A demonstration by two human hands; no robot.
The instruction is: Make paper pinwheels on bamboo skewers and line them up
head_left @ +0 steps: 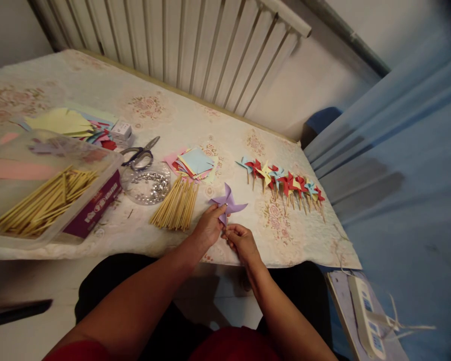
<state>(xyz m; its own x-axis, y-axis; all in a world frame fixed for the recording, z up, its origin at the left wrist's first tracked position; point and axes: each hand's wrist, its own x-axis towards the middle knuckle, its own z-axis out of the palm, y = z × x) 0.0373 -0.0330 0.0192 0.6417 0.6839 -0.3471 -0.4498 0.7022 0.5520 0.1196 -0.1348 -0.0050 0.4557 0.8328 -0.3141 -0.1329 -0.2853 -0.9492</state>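
Two hands meet at the lower middle of the frame, just over the near edge of the bench point(97, 85), and between them they hold one purple paper pinwheel point(228, 203). The left hand point(209, 226) comes in from the lower left with its fingers pinched shut on the lower blade of the pinwheel. The right hand point(241, 240) sits just below and to the right, fingers curled closed; it seems to grip something thin under the paper, perhaps a stick, but that part is too small to tell. The pinwheel lies directly above both hands in the picture, its blades spread flat toward the camera, and the left hand is the nearer one to its paper, touching it.

Just left of the hands lies a loose bundle of wooden sticks point(176, 205), their long axis running from lower left up toward the upper right. Beside it stands a round clear dish of shiny pins point(146, 183), with scissors point(140, 154) just above. A stack of coloured paper squares point(194, 164) lies above the sticks. To the right of centre runs a row of finished pinwheels point(283, 181) in red, yellow and blue, well apart from the hands. At the left edge a clear plastic tub point(97, 210) holds more sticks. A radiator point(195, 45) stands behind the bench.
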